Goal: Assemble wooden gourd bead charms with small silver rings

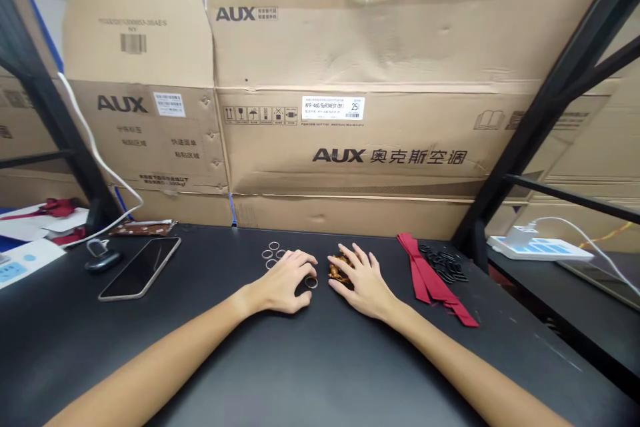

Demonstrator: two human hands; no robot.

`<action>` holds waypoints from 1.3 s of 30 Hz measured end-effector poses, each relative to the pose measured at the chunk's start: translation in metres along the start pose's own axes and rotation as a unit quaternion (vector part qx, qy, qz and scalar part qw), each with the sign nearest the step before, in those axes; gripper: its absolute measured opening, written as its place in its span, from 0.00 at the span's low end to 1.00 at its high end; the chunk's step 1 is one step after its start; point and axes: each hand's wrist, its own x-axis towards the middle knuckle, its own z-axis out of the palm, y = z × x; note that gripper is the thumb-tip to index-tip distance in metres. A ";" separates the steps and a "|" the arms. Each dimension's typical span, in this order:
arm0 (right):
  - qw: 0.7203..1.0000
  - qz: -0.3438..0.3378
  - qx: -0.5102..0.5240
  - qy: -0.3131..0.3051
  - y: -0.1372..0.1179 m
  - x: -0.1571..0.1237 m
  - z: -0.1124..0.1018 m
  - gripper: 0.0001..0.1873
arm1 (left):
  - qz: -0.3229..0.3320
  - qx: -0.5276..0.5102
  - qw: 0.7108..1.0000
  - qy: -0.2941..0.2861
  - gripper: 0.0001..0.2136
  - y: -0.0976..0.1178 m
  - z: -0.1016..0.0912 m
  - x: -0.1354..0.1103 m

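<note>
My left hand (287,281) rests on the dark tabletop with its fingers curved and apart, over and beside several thin metal rings (267,254). One more metal ring (311,283) lies by its fingertips, near the thumb. My right hand (363,280) is spread, palm down, over a small pile of shiny amber-brown pieces (334,271). The palm and fingers partly cover that pile, so its exact kind is hidden. Neither hand shows anything gripped between its fingers.
Red fabric strips (433,280) lie to the right beside a heap of black rings or buckles (445,263). At the left are a phone (141,269) and a black device (103,257). Cardboard (350,140) walls the back; a power strip (537,249) sits far right.
</note>
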 end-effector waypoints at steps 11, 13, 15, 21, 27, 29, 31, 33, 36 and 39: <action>1.000 0.017 0.009 -0.001 0.002 0.000 0.002 0.22 | -0.076 0.051 0.994 0.059 0.06 -0.011 0.013 0.004; 0.999 0.031 -0.001 0.008 0.001 0.000 0.002 0.22 | -0.100 0.082 0.989 0.067 0.06 -0.015 0.013 0.003; 0.999 0.053 -0.007 0.010 0.000 0.000 0.003 0.22 | -0.120 0.113 0.983 0.076 0.06 -0.019 0.012 0.002; 0.997 0.062 0.030 -0.015 0.004 0.000 0.007 0.25 | -0.094 0.081 0.990 0.069 0.07 -0.019 0.016 0.001; 0.998 -0.011 0.064 -0.026 0.012 0.010 0.007 0.24 | -0.123 0.114 0.983 0.077 0.06 -0.032 0.014 0.002; 0.997 -0.031 0.069 -0.021 0.015 0.015 0.008 0.23 | -0.125 0.127 0.981 0.080 0.06 -0.036 0.012 0.002; 0.997 -0.034 0.070 -0.011 0.018 0.018 0.009 0.23 | -0.128 0.143 0.978 0.085 0.07 -0.036 0.011 0.003; 0.997 -0.018 0.070 0.002 0.019 0.020 0.011 0.23 | -0.124 0.154 0.977 0.086 0.08 -0.032 0.010 0.003; 0.997 -0.008 0.072 0.012 0.018 0.018 0.010 0.24 | -0.085 0.126 0.986 0.072 0.07 -0.019 0.011 0.005; 0.997 -0.030 0.071 -0.018 0.015 0.013 0.006 0.25 | -0.052 0.075 0.995 0.043 0.07 -0.005 0.014 0.007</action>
